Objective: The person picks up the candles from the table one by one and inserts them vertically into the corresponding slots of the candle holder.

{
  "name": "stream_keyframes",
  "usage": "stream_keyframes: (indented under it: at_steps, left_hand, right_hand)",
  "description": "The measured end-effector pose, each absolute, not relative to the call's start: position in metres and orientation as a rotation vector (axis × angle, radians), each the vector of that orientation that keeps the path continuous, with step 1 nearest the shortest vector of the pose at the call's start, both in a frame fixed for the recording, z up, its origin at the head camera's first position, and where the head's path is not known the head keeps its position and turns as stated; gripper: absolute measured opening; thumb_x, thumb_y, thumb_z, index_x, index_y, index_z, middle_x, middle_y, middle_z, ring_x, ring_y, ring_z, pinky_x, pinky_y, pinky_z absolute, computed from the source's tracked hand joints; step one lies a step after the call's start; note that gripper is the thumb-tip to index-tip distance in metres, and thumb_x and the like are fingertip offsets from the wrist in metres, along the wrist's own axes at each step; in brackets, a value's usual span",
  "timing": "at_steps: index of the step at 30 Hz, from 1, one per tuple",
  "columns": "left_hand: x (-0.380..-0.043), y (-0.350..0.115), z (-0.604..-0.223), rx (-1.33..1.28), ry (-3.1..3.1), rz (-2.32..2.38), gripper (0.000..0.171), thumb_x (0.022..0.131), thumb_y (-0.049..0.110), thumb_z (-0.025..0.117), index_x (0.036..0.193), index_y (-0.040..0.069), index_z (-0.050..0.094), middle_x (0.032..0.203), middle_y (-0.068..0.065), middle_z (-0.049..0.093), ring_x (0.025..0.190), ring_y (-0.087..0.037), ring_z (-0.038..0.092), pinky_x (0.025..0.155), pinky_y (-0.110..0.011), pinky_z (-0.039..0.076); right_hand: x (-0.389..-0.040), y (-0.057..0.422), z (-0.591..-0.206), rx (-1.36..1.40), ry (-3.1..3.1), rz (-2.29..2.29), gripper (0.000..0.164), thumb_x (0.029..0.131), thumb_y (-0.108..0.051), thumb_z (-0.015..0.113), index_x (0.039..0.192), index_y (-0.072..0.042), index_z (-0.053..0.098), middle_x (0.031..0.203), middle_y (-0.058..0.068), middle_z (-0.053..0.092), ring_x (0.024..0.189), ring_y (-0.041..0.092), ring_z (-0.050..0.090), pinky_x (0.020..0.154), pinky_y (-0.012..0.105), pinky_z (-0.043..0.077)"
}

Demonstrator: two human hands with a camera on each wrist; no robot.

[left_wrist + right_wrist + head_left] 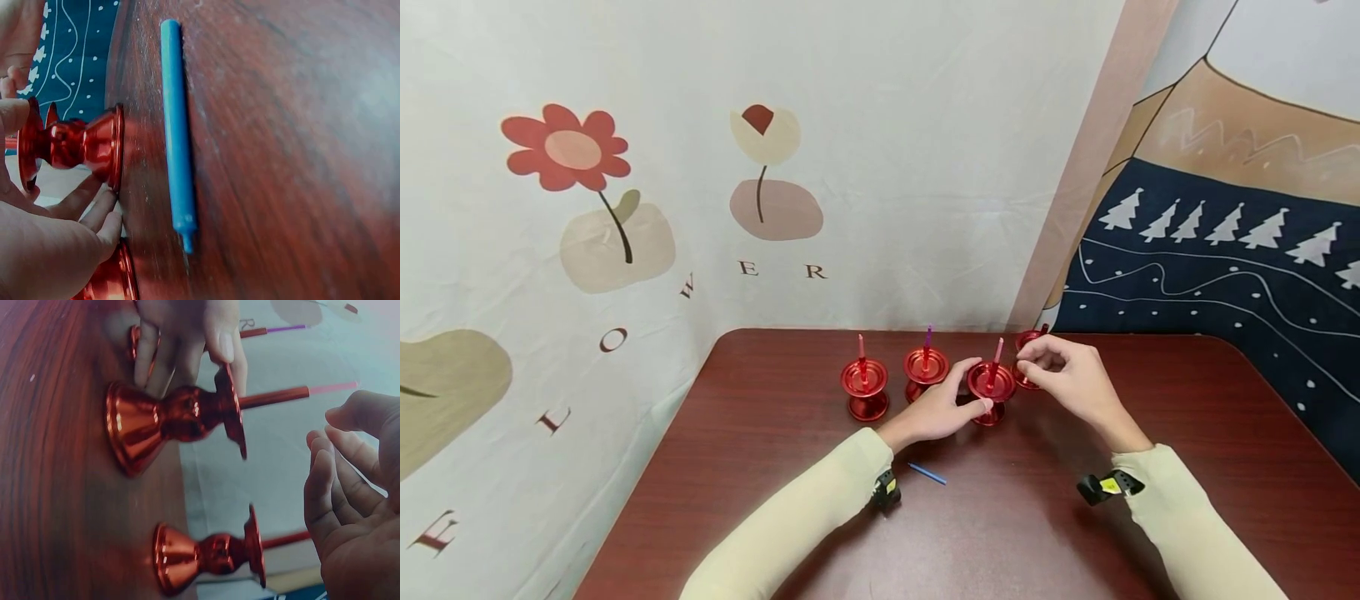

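A shiny red candlestick (991, 383) stands upright on the table with a pink candle (334, 389) in its tube. My left hand (936, 410) holds this candlestick, thumb on the dish rim and fingers at its far side. Close by the pink candle's tip, my right hand (1071, 379) hovers with fingers loosely bent and nothing between them. Behind it, partly hidden in the head view, is another red candlestick (220, 553) with a bare tube showing. On the table near my left wrist lies a blue candle (177, 125).
To the left stand two more red candlesticks: one (867, 404) bears a pinkish candle (861, 346), the other (925, 365) a purple candle (928, 335). A printed cloth (887, 167) hangs behind the table (760, 467).
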State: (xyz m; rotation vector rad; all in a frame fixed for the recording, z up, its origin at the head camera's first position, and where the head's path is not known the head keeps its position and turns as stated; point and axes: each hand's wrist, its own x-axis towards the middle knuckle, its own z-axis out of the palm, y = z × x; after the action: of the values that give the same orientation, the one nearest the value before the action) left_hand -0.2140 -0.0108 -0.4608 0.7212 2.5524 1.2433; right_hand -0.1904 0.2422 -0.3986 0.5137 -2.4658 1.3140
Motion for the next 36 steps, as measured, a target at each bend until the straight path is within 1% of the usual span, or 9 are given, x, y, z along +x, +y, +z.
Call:
stream_keyframes:
  at_steps: [4,10,13,16,18,20,23,31,36]
  left_hand:
    - [-0.213,-0.008,-0.458,0.713,2.548,1.282,0.08,0.107,0.051,0.066,0.173,0.023,0.03,0.161,-0.012,0.057,0.14,-0.026,0.061,0.114,-0.05,0.05]
    - [-0.212,-0.004,-0.454,0.642,2.557,1.282,0.081,0.108,0.048,0.064,0.174,0.023,0.026,0.165,-0.012,0.053,0.146,-0.025,0.057,0.117,-0.051,0.048]
    - [-0.213,-0.002,-0.455,0.602,2.563,1.29,0.082,0.108,0.047,0.064,0.175,0.022,0.025,0.163,-0.012,0.055,0.146,-0.026,0.057,0.118,-0.05,0.047]
    - [-0.213,-0.001,-0.457,0.58,2.565,1.309,0.08,0.108,0.047,0.063,0.174,0.022,0.025,0.161,-0.013,0.058,0.145,-0.024,0.057,0.119,-0.048,0.046]
    - [-0.213,-0.001,-0.457,0.58,2.561,1.315,0.078,0.109,0.046,0.062,0.174,0.021,0.026,0.16,-0.014,0.058,0.146,-0.023,0.056,0.12,-0.048,0.045]
    - [-0.212,-0.002,-0.457,0.584,2.555,1.325,0.076,0.11,0.046,0.062,0.173,0.021,0.026,0.159,-0.016,0.059,0.147,-0.023,0.056,0.12,-0.049,0.045]
    - [-0.21,-0.004,-0.454,0.598,2.554,1.318,0.077,0.11,0.046,0.062,0.173,0.019,0.026,0.158,-0.017,0.059,0.147,-0.024,0.056,0.119,-0.049,0.046]
    - [-0.211,-0.006,-0.462,0.589,2.535,1.344,0.082,0.109,0.05,0.065,0.174,0.022,0.025,0.157,-0.02,0.059,0.147,-0.025,0.057,0.119,-0.049,0.046]
    - [-0.221,-0.006,-0.487,0.597,2.55,1.365,0.085,0.106,0.051,0.069,0.174,0.025,0.024,0.153,-0.014,0.063,0.142,-0.021,0.06,0.117,-0.049,0.048]
  right_hand:
    - [-0.187,0.255,-0.402,0.431,-2.458,1.315,0.008,0.098,-0.006,0.083,0.106,-0.005,0.08,0.09,0.006,0.076,0.074,0.014,0.063,0.062,0.02,0.054]
    - [-0.189,0.27,-0.408,0.253,-2.437,1.266,0.009,0.1,-0.009,0.082,0.104,-0.003,0.077,0.09,0.01,0.074,0.073,0.011,0.061,0.062,0.018,0.053]
    - [-0.194,0.274,-0.412,0.154,-2.424,1.225,0.017,0.098,-0.013,0.083,0.107,-0.001,0.075,0.093,0.014,0.074,0.078,0.013,0.063,0.066,0.014,0.05]
    - [-0.201,0.277,-0.416,0.106,-2.466,1.197,0.034,0.097,-0.017,0.086,0.122,0.001,0.071,0.112,0.019,0.072,0.094,0.024,0.068,0.077,0.013,0.05]
    - [-0.205,0.279,-0.419,0.108,-2.528,1.203,0.05,0.098,-0.02,0.086,0.137,0.003,0.065,0.127,0.023,0.068,0.109,0.034,0.069,0.09,0.022,0.056]
    - [-0.21,0.28,-0.421,0.12,-2.601,1.228,0.065,0.099,-0.023,0.085,0.151,0.004,0.056,0.14,0.027,0.063,0.122,0.043,0.065,0.101,0.038,0.059]
    - [-0.216,0.279,-0.425,0.123,-2.679,1.295,0.079,0.1,-0.025,0.084,0.161,0.005,0.045,0.151,0.032,0.056,0.134,0.05,0.058,0.109,0.061,0.053]
    - [-0.227,0.275,-0.432,0.128,-2.754,1.402,0.09,0.099,-0.025,0.083,0.167,0.006,0.033,0.164,0.034,0.043,0.145,0.052,0.047,0.117,0.066,0.045]
    - [-0.229,0.273,-0.434,0.124,-2.756,1.442,0.092,0.099,-0.025,0.082,0.167,0.006,0.031,0.165,0.035,0.041,0.148,0.053,0.042,0.118,0.069,0.042]
